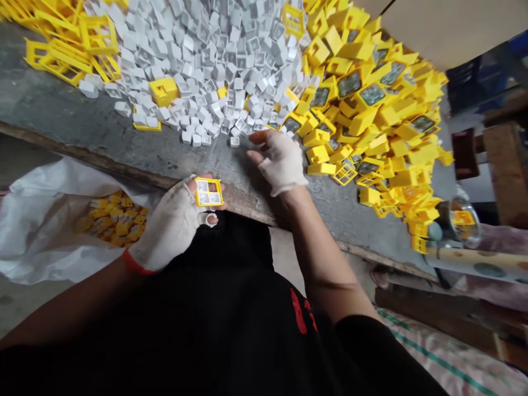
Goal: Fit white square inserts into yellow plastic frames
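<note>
A small yellow frame point(209, 192) with white pieces in three of its four openings is held in my left hand point(177, 220), at the table's front edge; the upper right opening has no white piece. My right hand point(281, 159), in a white fingerless glove, reaches over the tabletop with thumb and fingers apart and nothing visible between them. Its fingertips are close to the near edge of a heap of small white pieces point(214, 60). One white piece point(235, 142) lies just left of those fingertips.
Yellow frames point(61, 49) are piled at the back left. Yellow block-shaped pieces point(371, 104) form a big heap on the right. A white sack point(28, 214) holding yellow pieces sits below the table point(136, 151) on the left. A clear container point(466, 220) stands far right.
</note>
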{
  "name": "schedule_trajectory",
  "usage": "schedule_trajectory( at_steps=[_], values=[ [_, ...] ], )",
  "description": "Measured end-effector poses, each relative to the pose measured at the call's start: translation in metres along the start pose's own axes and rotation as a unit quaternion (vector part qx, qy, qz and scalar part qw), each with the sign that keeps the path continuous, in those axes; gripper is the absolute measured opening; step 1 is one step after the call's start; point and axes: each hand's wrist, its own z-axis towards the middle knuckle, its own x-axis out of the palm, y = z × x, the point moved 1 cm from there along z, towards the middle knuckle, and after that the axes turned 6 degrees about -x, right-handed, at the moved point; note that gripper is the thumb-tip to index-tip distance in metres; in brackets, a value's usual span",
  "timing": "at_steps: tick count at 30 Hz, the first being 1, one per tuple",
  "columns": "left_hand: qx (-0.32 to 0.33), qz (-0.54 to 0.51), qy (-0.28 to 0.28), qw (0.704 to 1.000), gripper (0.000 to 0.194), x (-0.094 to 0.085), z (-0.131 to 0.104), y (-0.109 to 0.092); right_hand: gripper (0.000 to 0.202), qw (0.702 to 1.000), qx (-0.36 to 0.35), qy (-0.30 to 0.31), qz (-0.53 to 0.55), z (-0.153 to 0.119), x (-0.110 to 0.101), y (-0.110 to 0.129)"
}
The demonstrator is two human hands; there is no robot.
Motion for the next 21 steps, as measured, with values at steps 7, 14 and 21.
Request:
schedule_trajectory(
  at_steps=[7,14,21],
  values=[
    [0.014,0.019,-0.025,0.999,0.031,0.004,0.002,-0.003,0.034,0.998,0.001,0.019,-0.052,0.045,0.03,0.008],
    [-0.025,0.04,0.03,0.998,0.035,0.02,0.004,0.001,0.036,0.99,-0.126,0.005,0.067,-0.043,-0.025,0.037],
    [-0.098,0.062,0.135,0.984,0.037,0.04,0.006,0.024,0.035,0.993,-0.108,-0.007,0.042,-0.105,-0.027,0.026]
  ],
)
